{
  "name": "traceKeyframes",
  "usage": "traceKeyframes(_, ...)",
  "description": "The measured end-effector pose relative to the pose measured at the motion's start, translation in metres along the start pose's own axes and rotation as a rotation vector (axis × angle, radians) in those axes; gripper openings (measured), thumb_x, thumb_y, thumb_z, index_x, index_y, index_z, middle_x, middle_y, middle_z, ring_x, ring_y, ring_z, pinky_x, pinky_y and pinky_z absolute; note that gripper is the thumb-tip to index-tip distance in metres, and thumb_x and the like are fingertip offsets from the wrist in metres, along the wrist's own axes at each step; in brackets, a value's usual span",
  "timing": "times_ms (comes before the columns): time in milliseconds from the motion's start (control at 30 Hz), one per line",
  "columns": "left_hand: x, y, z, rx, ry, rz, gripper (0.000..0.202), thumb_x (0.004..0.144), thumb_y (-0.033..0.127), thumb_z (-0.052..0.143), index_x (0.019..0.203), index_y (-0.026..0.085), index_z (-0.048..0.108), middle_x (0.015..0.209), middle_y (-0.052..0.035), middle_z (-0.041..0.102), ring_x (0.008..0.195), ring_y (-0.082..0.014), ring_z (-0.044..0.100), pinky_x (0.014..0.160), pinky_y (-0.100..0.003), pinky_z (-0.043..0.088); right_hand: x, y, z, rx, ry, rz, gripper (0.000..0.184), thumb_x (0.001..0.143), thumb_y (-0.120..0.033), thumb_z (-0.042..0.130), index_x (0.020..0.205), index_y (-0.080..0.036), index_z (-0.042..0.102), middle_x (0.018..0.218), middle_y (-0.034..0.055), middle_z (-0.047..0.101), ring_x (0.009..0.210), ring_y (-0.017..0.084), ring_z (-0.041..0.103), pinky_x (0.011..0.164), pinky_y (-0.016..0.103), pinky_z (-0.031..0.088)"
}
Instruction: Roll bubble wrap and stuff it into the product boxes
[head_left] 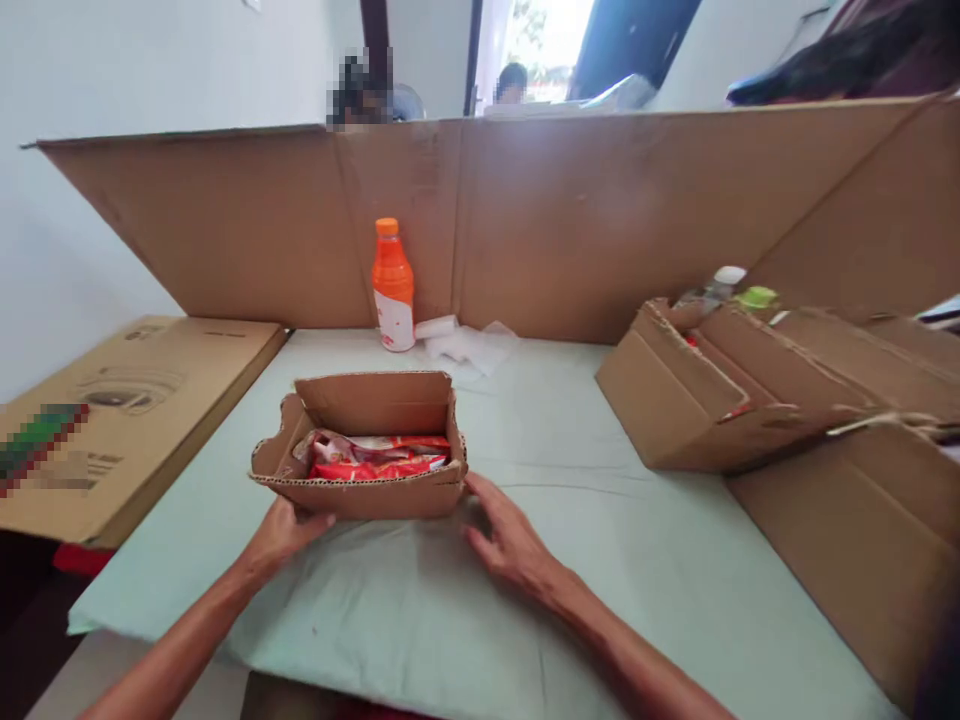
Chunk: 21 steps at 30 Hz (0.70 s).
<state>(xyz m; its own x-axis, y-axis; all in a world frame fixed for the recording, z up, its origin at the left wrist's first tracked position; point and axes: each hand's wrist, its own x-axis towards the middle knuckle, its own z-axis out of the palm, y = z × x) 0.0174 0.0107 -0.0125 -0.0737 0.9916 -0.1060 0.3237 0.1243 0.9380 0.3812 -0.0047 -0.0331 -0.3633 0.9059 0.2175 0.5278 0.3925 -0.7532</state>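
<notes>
A small open cardboard box (375, 498) is in the middle of the head view, with red packets (379, 462) lying inside it. My left hand (289, 532) grips the box's lower left corner, thumb along the near side and the other fingers hidden behind it. At the right end, my right hand (504, 528) holds the box's near corner with its fingers, while its thumb points inward below. Whether the box's underside touches the cloth I cannot tell. Behind the box, an orange bottle (394, 285) with a white label stands upright.
Crumpled clear plastic (469, 345) lies beside the bottle on the pale green cloth (570, 560). Larger cardboard boxes (675, 400) stand on the right, one with bottle tops showing. A flat carton (142, 410) lies left. A tall cardboard panel (600, 220) closes the back; people are beyond.
</notes>
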Motion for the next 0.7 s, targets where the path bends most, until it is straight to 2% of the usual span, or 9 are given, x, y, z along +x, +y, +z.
traceKeyframes(100, 0.012, 0.004, 0.018, -0.027, 0.013, 0.034, 0.088, 0.053, 0.061, 0.085, 0.122, 0.013, 0.060, 0.128, -0.0190, 0.069, 0.122, -0.0420, 0.062, 0.105, -0.054, 0.050, 0.024, -0.011, 0.010, 0.129, 0.017, 0.033, 0.065, 0.080, -0.017, 0.057, 0.144, -0.023, 0.047, 0.142, 0.0118, 0.058, 0.126, 0.028, 0.058, 0.107, 0.047, 0.049)
traceKeyframes(200, 0.028, 0.012, 0.034, -0.068, 0.026, 0.052, 0.086, 0.053, 0.059, 0.086, 0.121, 0.013, 0.060, 0.122, -0.0177, 0.071, 0.117, -0.0405, 0.065, 0.100, -0.052, 0.054, 0.034, -0.009, 0.004, 0.221, 0.087, 0.095, 0.064, 0.080, -0.015, 0.053, 0.144, -0.023, 0.048, 0.140, 0.0103, 0.059, 0.119, 0.026, 0.061, 0.100, 0.044, 0.053)
traceKeyframes(333, 0.049, 0.014, 0.054, -0.056, 0.085, 0.058, 0.079, 0.051, 0.057, 0.086, 0.113, 0.014, 0.062, 0.113, -0.0155, 0.074, 0.110, -0.0380, 0.068, 0.094, -0.048, 0.057, 0.041, 0.006, -0.016, 0.227, 0.103, 0.147, 0.066, 0.079, -0.014, 0.052, 0.144, -0.023, 0.051, 0.139, 0.0099, 0.061, 0.113, 0.024, 0.064, 0.093, 0.040, 0.055)
traceKeyframes(400, 0.054, 0.008, 0.061, -0.036, 0.109, 0.049, 0.074, 0.054, 0.057, 0.084, 0.109, 0.014, 0.061, 0.109, -0.0151, 0.074, 0.106, -0.0367, 0.069, 0.090, -0.047, 0.058, 0.049, 0.018, -0.031, 0.190, 0.083, 0.129, 0.056, 0.080, -0.015, 0.052, 0.135, -0.023, 0.061, 0.136, 0.0088, 0.065, 0.114, 0.024, 0.065, 0.094, 0.039, 0.055)
traceKeyframes(467, 0.054, 0.000, 0.065, -0.041, 0.133, 0.056, 0.067, 0.059, 0.056, 0.081, 0.109, 0.014, 0.061, 0.105, -0.0146, 0.074, 0.100, -0.0347, 0.071, 0.086, -0.045, 0.059, 0.066, 0.032, -0.052, 0.120, 0.119, 0.110, 0.042, 0.083, -0.018, 0.052, 0.122, -0.023, 0.070, 0.131, 0.0076, 0.068, 0.117, 0.024, 0.064, 0.094, 0.039, 0.055)
traceKeyframes(533, 0.050, -0.008, 0.067, -0.048, 0.134, 0.084, 0.058, 0.066, 0.054, 0.077, 0.106, 0.015, 0.061, 0.100, -0.0133, 0.074, 0.093, -0.0322, 0.072, 0.082, -0.042, 0.060, 0.094, 0.047, -0.076, 0.007, 0.213, 0.091, 0.035, 0.087, -0.020, 0.051, 0.114, -0.025, 0.073, 0.127, 0.0068, 0.071, 0.119, 0.024, 0.064, 0.095, 0.039, 0.055)
traceKeyframes(600, 0.046, -0.017, 0.066, -0.008, 0.112, 0.117, 0.045, 0.073, 0.054, 0.071, 0.097, 0.017, 0.065, 0.090, -0.0108, 0.074, 0.087, -0.0304, 0.072, 0.079, -0.041, 0.060, 0.136, 0.060, -0.096, -0.153, 0.287, 0.039, 0.035, 0.089, -0.019, 0.050, 0.115, -0.025, 0.073, 0.126, 0.0063, 0.071, 0.120, 0.024, 0.064, 0.101, 0.042, 0.052)
traceKeyframes(700, 0.043, -0.034, 0.061, 0.126, 0.098, 0.141, 0.035, 0.080, 0.054, 0.064, 0.078, 0.020, 0.068, 0.073, -0.0072, 0.071, 0.078, -0.0284, 0.070, 0.076, -0.038, 0.059, 0.213, 0.074, -0.112, -0.473, 0.248, -0.061, 0.038, 0.088, -0.010, 0.047, 0.114, -0.021, 0.073, 0.135, 0.0090, 0.066, 0.125, 0.026, 0.060, 0.109, 0.048, 0.046)
